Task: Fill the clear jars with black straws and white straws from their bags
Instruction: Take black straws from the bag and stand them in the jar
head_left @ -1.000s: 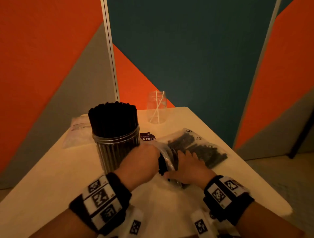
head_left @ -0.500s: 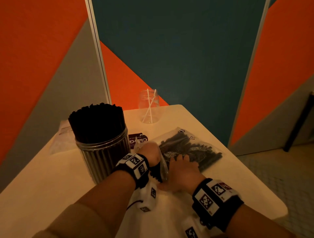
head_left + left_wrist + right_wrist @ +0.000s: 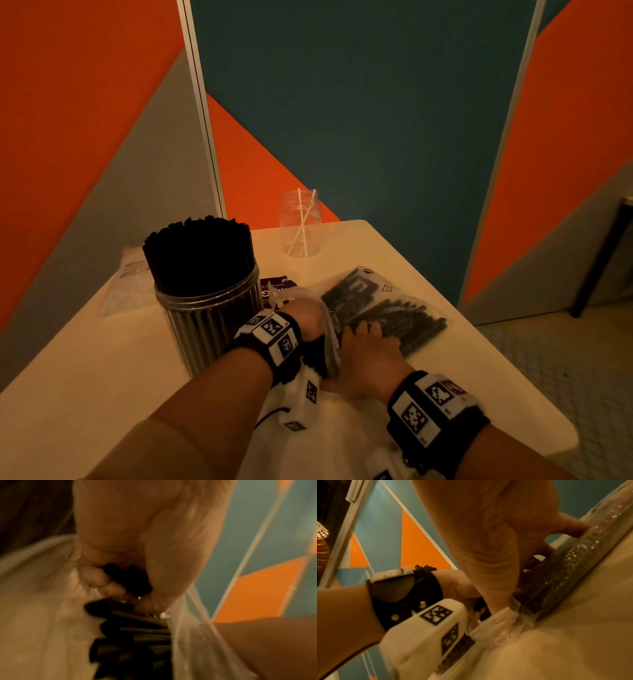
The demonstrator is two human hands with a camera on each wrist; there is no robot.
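A clear bag of black straws (image 3: 394, 308) lies on the table (image 3: 102, 377), right of a clear jar (image 3: 205, 318) packed with upright black straws (image 3: 198, 253). My left hand (image 3: 305, 318) is inside the bag's open mouth. In the left wrist view its curled fingers (image 3: 96, 578) grip a small bunch of black straws (image 3: 130, 578). My right hand (image 3: 366, 353) holds the bag (image 3: 565, 563) down, fingers arched over it and thumb (image 3: 496, 595) at the open end. A second clear jar (image 3: 291, 212) at the far edge holds two white straws (image 3: 302, 222).
A flat pale bag (image 3: 130, 284) lies behind the full jar at the table's left edge. A dark purple label (image 3: 277, 286) lies between the jar and the straw bag. Wall panels stand close behind the table. Its right edge drops to the floor.
My left hand has pushed further into the bag's mouth and the wrist has turned. The right hand stays on the bag. The head view has shifted a little.
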